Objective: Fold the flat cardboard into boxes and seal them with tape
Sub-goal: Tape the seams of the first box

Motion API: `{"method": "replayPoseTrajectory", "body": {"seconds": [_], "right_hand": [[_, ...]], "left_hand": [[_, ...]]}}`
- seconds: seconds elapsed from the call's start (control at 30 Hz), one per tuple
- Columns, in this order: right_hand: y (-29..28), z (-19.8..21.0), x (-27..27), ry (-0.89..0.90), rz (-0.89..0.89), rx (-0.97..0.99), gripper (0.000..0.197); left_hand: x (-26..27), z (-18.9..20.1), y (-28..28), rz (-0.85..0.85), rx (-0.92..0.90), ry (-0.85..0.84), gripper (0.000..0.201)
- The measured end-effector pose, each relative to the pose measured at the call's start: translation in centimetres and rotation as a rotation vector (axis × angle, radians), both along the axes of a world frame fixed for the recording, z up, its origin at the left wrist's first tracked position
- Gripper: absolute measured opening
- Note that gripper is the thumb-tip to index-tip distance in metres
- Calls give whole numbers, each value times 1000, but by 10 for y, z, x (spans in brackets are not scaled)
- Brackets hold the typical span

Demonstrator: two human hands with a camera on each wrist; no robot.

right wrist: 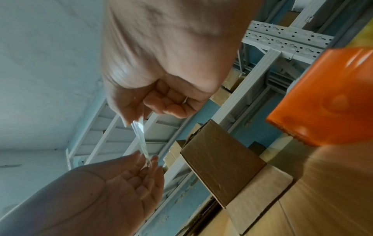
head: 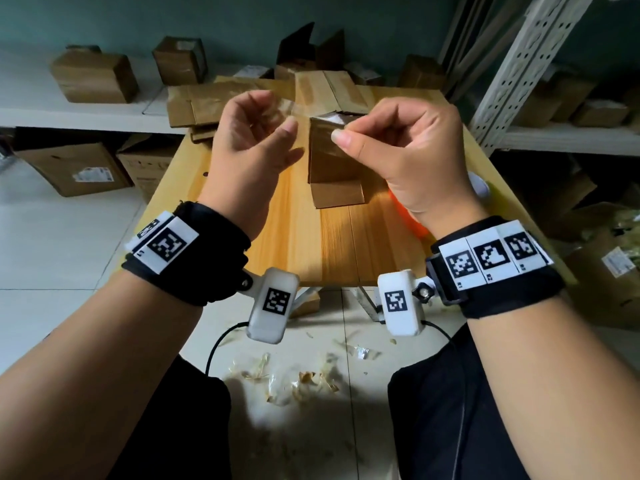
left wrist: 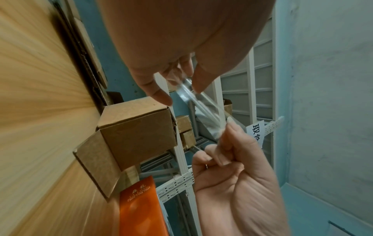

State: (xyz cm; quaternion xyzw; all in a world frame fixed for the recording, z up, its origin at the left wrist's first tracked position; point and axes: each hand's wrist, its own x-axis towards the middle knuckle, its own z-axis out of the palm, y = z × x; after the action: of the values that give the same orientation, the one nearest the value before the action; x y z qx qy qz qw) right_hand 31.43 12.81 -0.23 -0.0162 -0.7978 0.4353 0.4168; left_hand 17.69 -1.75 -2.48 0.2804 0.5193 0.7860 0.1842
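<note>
Your right hand (head: 412, 157) pinches one end of a clear strip of tape (left wrist: 203, 102) between thumb and forefinger, the other fingers curled into the palm. Your left hand (head: 252, 140) takes the far end: its grip is loosely curled, and the tape runs in among the fingertips (right wrist: 154, 159), so it holds that end, though exactly which fingers press it is hard to tell. The strip stretches taut between your 2 hands and is twisted narrow along its length. Both hands hover in the air above the tabletop (head: 332, 244), palms turned partly toward each other, wrists raised, each wearing a black band with printed markers.

Directly beneath the tape stands a small folded cardboard box (head: 332, 157), upright near the middle of the tabletop, with 1 bottom flap (head: 337, 197) splayed out flat toward you. Neither hand touches it. Just beside the box, on your right, sits an orange tape dispenser (right wrist: 327, 97), mostly hidden behind your right wrist in the head view.

At the far edge of the pale wooden tabletop lies a stack of flat cardboard sheets (head: 221, 102). Beyond it, a low white shelf (head: 31, 109) along the teal wall carries several made-up boxes, and larger cartons sit on the floor under it. A white perforated metal rack (head: 519, 64) rises at your right. The tiled floor (head: 52, 258) near your knees is littered with scraps of tape.
</note>
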Motion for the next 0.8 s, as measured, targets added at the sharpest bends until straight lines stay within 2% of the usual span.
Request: {"method": "replayPoseTrajectory", "body": {"seconds": [0.17,0.27,0.37,0.43,0.5,0.6,0.8], "right_hand": [[-5,-2,-11,37,79,-64,9],[-6,0,-13,56,111,-83,9],[-5,-1,-11,76,149,-88,9],[-8,-3,-12,79,191,-77,12],[-10,-8,-15,90,216,-65,15],[-6,-9,-19,103,176,-79,14],[18,-11,-19,99,-13,-175,12]], "left_hand": [[-18,1,-2,-12,51,-116,34],[-25,2,-4,-28,102,-96,49],[-23,-2,-3,28,119,-59,69],[-22,-3,0,102,107,-40,63],[-22,-3,4,147,83,-13,50],[-26,-3,9,193,42,28,33],[-37,-5,16,206,72,-6,35]]}}
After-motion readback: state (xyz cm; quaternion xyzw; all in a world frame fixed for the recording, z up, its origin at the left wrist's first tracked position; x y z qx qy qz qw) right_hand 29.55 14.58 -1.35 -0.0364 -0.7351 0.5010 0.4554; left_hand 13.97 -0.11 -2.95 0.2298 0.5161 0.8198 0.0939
